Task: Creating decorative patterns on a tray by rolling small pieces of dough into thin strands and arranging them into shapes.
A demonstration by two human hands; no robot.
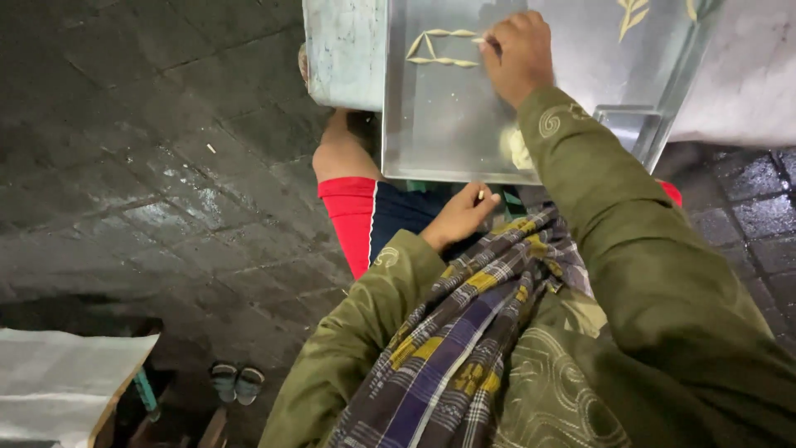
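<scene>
Fingers of the right hand [518, 54] are curled tight, pinching a thin pale strip [478, 39] against the shiny metal tray [439, 124], near its far edge beside a zigzag of pale strips [439, 47]. The left hand [460, 216], below the tray's near edge, pinches a small pale piece [480, 195] between thumb and forefinger.

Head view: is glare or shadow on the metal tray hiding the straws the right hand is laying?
Head view: the tray shows soft sheen, brightest toward its right, no hard glare; the straws read clearly; the right hand throws a faint shadow; the floor is dim and wet-looking; the left hand is sharp enough.
</scene>
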